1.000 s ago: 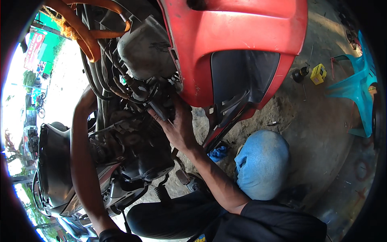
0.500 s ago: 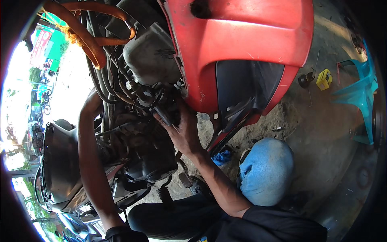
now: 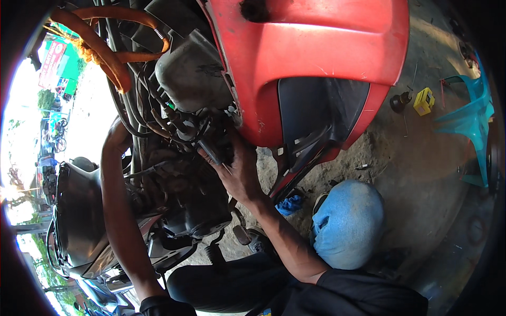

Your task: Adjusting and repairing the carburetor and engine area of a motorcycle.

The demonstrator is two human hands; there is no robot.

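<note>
A scooter with a red body panel point(image 3: 316, 47) stands open, its dark engine bay point(image 3: 184, 184) exposed. My right hand point(image 3: 240, 171) reaches into the bay below a grey housing point(image 3: 192, 68) and is closed on a small black part point(image 3: 212, 151) among the black cables point(image 3: 158, 116). My left forearm point(image 3: 118, 210) runs up along the left of the engine. Its hand goes behind the cables near the orange hoses point(image 3: 108, 58) and is hidden.
A black cover point(image 3: 76, 210) lies at the left. On the dirt floor are a blue rag point(image 3: 290, 204), a rounded light-blue object point(image 3: 348, 221), a small yellow box point(image 3: 424, 101), a black item point(image 3: 399, 101) and a turquoise plastic chair point(image 3: 472, 118).
The view has shifted slightly. My right hand stays closed on the black part at the same spot, and my left arm has hardly moved.
</note>
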